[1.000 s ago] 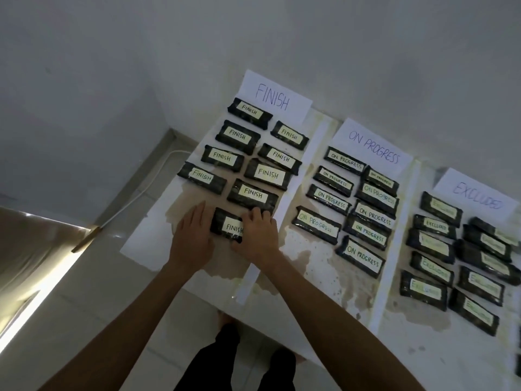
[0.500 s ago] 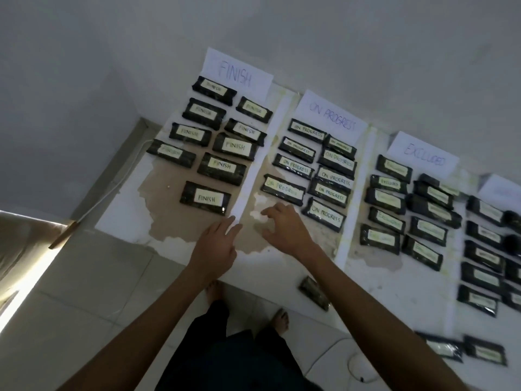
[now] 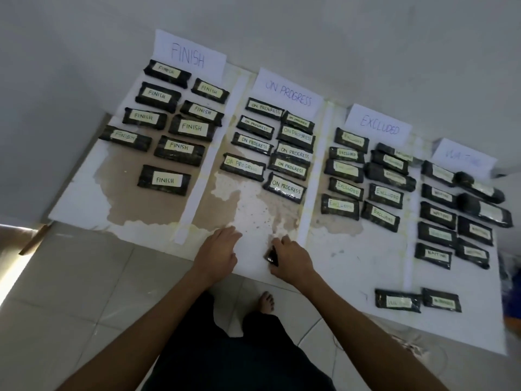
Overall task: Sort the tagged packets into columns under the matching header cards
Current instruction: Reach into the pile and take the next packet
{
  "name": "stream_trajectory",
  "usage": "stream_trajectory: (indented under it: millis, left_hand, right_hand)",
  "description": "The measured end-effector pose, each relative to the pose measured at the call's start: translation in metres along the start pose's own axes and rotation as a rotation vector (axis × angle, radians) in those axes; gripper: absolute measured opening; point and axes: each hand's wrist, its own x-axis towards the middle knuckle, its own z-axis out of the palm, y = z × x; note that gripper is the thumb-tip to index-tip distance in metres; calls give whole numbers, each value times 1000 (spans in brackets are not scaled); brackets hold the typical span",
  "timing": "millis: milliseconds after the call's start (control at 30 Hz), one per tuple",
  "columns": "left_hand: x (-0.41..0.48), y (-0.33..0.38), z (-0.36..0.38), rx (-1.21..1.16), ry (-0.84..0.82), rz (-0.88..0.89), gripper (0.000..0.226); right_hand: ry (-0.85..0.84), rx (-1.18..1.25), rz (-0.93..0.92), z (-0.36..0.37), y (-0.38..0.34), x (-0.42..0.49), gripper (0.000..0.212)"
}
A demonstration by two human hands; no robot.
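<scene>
White board (image 3: pixel 352 263): left hand (image 3: pixel 218 251) flat, fingers straight; right hand (image 3: pixel 291 259) fingers clamped round packet (image 3: pixel 271 254).

Dark packets (image 3: pixel 165 180) with pale tags lie flat in paired columns below white header cards (image 3: pixel 188 55) reading FINISH, ON PROGRESS, EXCLUDED and one blurred; two stray packets (image 3: pixel 397 301) lie near right, another packet (image 3: pixel 271 253) in the right hand (image 3: pixel 291 259).
</scene>
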Motion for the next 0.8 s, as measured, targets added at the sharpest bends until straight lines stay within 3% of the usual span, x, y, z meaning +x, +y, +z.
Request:
stream_trajectory:
  millis: [67, 167, 333, 500, 800]
  left_hand:
    - [-1, 10, -2, -26, 5, -8, 53]
    - [0, 22, -6, -121, 33, -56, 49]
    - [4, 41, -12, -230, 45, -111, 47]
    - [5, 51, -22, -313, 122, -197, 57]
    - [-7, -22, -70, 122, 300, 159, 67]
  right_hand:
    - [49, 172, 38, -6, 2, -2, 44]
    - [98, 730, 223, -20, 8, 0, 29]
    - [-4, 1324, 322, -40, 9, 4, 21]
    - [-6, 1419, 267, -61, -18, 15, 19]
    - [-86, 1236, -46, -92, -87, 51, 35]
